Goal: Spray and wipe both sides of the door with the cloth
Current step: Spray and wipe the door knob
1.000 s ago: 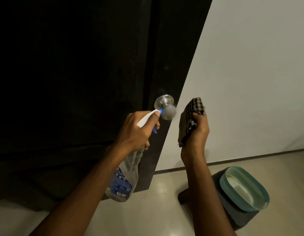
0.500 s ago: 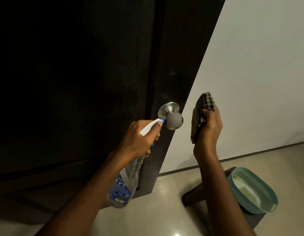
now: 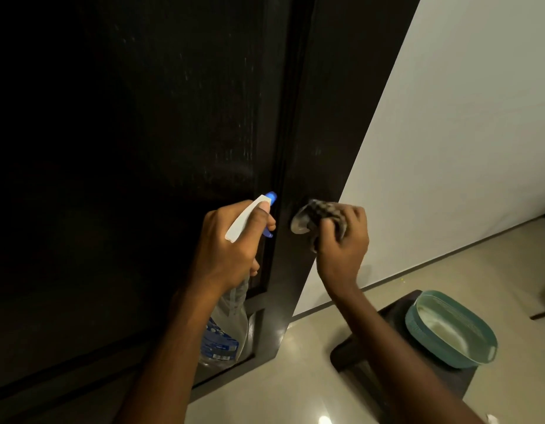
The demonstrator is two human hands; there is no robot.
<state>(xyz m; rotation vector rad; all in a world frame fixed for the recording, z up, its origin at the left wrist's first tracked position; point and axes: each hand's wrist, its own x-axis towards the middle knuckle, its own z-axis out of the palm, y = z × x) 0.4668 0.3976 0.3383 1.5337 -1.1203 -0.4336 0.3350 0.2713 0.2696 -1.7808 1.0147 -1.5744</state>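
Nearest you, at six o'clock, your left hand point(image 3: 231, 252) grips the spray bottle point(image 3: 225, 332); at its three o'clock your right hand point(image 3: 341, 243) clamps the checked cloth point(image 3: 323, 209) over the knob point(image 3: 298, 226). Twist the cloth right round it, pressing firmly. Beyond, the dark door point(image 3: 204, 117) fills twelve o'clock, faintly streaked.

The floor point(image 3: 295, 381) is pale, glossy tile that catches bright spots of light near its front edge. Its far edge meets the white wall point(image 3: 448, 148) along a thin dark line. A low, dark stool point(image 3: 393, 304) stands on the floor near the lower corner of the door point(image 3: 311, 148), apart from it. An oval teal basin point(image 3: 433, 347) sits on the stool's right part. At the floor's right edge a dark piece of furniture point(image 3: 544, 313) pokes in, too cut off to name.
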